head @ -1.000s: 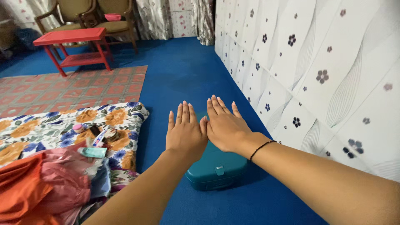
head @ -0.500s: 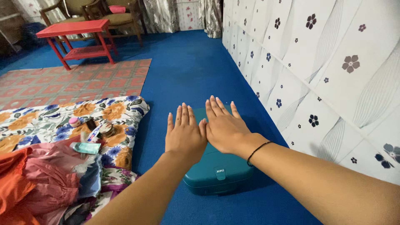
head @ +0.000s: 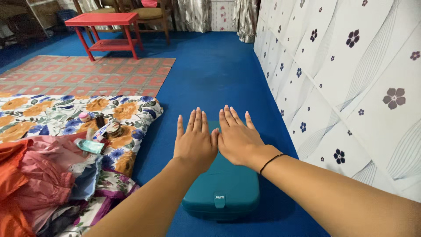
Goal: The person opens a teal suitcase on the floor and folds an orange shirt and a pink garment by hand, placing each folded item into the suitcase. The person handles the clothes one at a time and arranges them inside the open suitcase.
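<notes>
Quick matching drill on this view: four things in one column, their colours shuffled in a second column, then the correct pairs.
Things:
1. latched case
2. small table
3. wristband
4. bunched garment

Colours:
A. pink
B. black
C. teal
D. red

Pairs: 1-C, 2-D, 3-B, 4-A. The left hand and right hand lie flat, palms down, over the case.

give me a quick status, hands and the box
Left hand and right hand flat, palms down, side by side above teal box. Box shut on blue floor, latch toward camera. Nothing in the way.
</notes>
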